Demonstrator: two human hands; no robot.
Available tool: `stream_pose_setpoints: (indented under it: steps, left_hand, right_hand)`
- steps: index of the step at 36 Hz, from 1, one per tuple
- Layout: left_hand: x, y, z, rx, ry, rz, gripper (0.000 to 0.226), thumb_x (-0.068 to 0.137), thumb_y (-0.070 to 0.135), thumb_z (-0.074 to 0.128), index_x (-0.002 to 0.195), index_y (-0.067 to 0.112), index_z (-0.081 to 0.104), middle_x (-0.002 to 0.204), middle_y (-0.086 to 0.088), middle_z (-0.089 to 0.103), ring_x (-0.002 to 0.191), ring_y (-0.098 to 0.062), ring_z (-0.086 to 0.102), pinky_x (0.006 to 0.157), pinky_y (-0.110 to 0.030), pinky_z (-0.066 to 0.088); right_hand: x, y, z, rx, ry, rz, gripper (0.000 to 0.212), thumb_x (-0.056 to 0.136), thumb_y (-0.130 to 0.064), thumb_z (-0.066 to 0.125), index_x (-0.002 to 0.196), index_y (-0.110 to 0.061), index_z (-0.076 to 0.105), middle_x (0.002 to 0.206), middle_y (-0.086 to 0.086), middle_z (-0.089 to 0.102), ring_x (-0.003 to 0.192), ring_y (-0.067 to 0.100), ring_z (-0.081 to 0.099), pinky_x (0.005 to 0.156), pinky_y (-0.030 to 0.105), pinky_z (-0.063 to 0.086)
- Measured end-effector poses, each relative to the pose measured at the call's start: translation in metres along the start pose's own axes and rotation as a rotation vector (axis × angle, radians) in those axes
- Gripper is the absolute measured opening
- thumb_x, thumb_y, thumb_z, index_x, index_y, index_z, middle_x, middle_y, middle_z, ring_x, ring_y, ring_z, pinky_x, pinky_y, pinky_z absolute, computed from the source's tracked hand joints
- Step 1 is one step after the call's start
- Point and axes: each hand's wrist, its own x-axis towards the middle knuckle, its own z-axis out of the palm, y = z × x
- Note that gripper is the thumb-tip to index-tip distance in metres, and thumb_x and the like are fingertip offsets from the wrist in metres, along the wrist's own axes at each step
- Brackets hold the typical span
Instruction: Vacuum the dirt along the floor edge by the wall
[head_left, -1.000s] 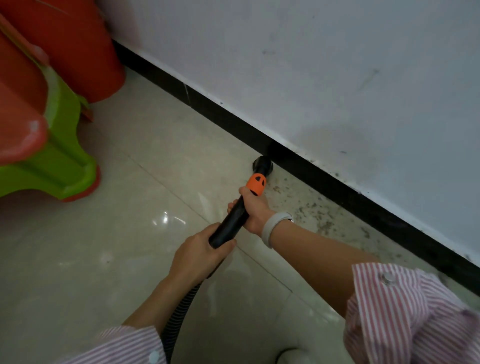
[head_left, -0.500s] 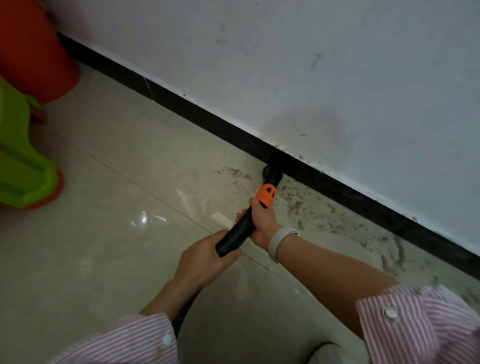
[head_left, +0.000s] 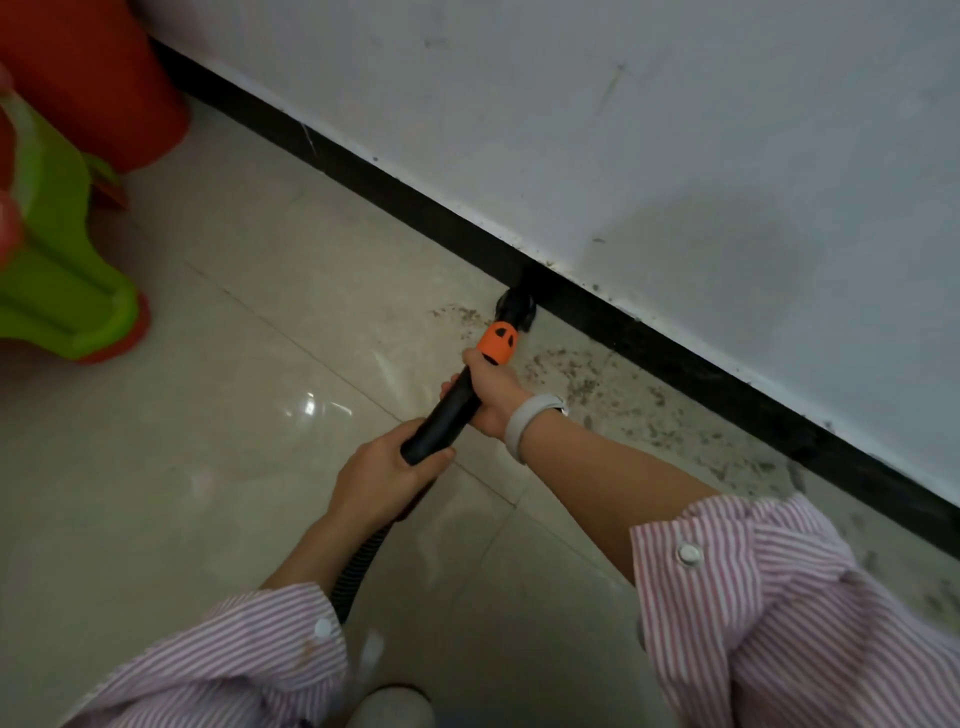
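Both hands grip a black vacuum wand (head_left: 445, 411): the right hand (head_left: 491, 391) just behind its orange collar (head_left: 497, 343), the left hand (head_left: 382, 480) at the rear end where the ribbed hose (head_left: 358, 569) joins. The nozzle (head_left: 517, 307) touches the black baseboard (head_left: 727, 384) toward one o'clock. Dirt (head_left: 582, 387) is scattered along the floor edge toward four o'clock. A green stool (head_left: 57, 270) and red tub (head_left: 93, 78) sit at ten o'clock.

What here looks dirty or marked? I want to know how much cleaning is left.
Dark dirt lies scattered on the floor tiles beside the black skirting, mostly right of the vacuum nozzle, with a small patch to its left. The white wall carries grey scuffs and smudges.
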Motion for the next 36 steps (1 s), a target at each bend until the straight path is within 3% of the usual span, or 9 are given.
stream_pose_setpoints:
  steps: [4,9,12,17,20,23,26,36]
  left_hand:
    - [-0.004,0.011,0.015,0.041,-0.023,0.002,0.028,0.08,0.044,0.068,0.107,0.044,0.059,0.085,0.017,0.067,0.079,-0.007,0.064,0.07,-0.025,0.05]
    - [-0.024,0.028,0.05,0.118,-0.044,0.0,0.037,0.076,0.055,0.064,0.111,0.046,0.057,0.087,0.015,0.068,0.076,-0.005,0.064,0.072,-0.03,0.053]
    - [-0.037,0.037,0.066,0.174,-0.074,-0.008,0.042,0.081,0.051,0.065,0.12,0.042,0.055,0.091,0.012,0.067,0.077,-0.008,0.063,0.068,-0.027,0.05]
    - [-0.054,0.056,0.086,0.226,-0.14,-0.005,0.047,0.081,0.052,0.065,0.125,0.038,0.055,0.1,0.011,0.068,0.086,-0.009,0.064,0.078,-0.03,0.053]
    - [-0.063,0.068,0.099,0.228,-0.151,0.005,0.043,0.08,0.051,0.065,0.12,0.038,0.058,0.094,0.01,0.069,0.081,-0.008,0.065,0.077,-0.033,0.054]
    - [-0.071,0.071,0.112,0.226,-0.138,0.024,0.038,0.082,0.047,0.065,0.119,0.038,0.058,0.088,0.011,0.068,0.075,-0.005,0.064,0.07,-0.027,0.052]
    - [-0.076,0.066,0.122,0.219,-0.15,0.033,0.039,0.082,0.047,0.065,0.12,0.041,0.057,0.089,0.014,0.068,0.076,-0.003,0.063,0.069,-0.023,0.05]
    - [-0.084,0.057,0.146,0.177,-0.252,0.147,0.029,0.083,0.046,0.065,0.109,0.049,0.053,0.09,0.016,0.067,0.077,-0.002,0.063,0.068,-0.024,0.051]
  right_hand:
    - [-0.003,-0.001,-0.022,0.003,-0.035,0.038,0.026,0.096,-0.023,0.056,0.113,-0.008,0.044,0.077,0.01,0.052,0.063,0.023,0.056,0.062,0.037,0.051]
    - [-0.009,0.006,-0.07,0.045,-0.037,0.049,0.022,0.096,-0.021,0.055,0.109,-0.008,0.043,0.076,0.01,0.051,0.063,0.023,0.055,0.059,0.035,0.05]
    - [-0.019,0.015,-0.095,0.077,-0.033,0.066,0.022,0.096,-0.023,0.055,0.108,-0.007,0.044,0.074,0.009,0.051,0.061,0.022,0.054,0.06,0.034,0.051]
    - [-0.034,0.02,-0.136,0.125,-0.027,0.069,0.021,0.097,-0.022,0.054,0.109,-0.009,0.042,0.079,0.009,0.051,0.064,0.022,0.055,0.076,0.037,0.05]
    - [-0.04,0.021,-0.153,0.128,-0.009,0.064,0.026,0.097,-0.022,0.054,0.115,-0.008,0.042,0.079,0.009,0.052,0.065,0.022,0.056,0.07,0.036,0.051]
    - [-0.044,0.024,-0.166,0.137,0.001,0.065,0.019,0.096,-0.021,0.054,0.102,-0.006,0.045,0.072,0.009,0.05,0.062,0.022,0.054,0.061,0.034,0.052]
    - [-0.047,0.034,-0.176,0.155,0.032,0.061,0.019,0.096,-0.021,0.055,0.088,-0.007,0.045,0.074,0.009,0.051,0.063,0.022,0.054,0.065,0.034,0.053]
    - [-0.062,0.053,-0.206,0.209,0.147,-0.009,0.02,0.096,-0.023,0.055,0.103,-0.008,0.044,0.075,0.01,0.052,0.061,0.022,0.055,0.058,0.034,0.051]
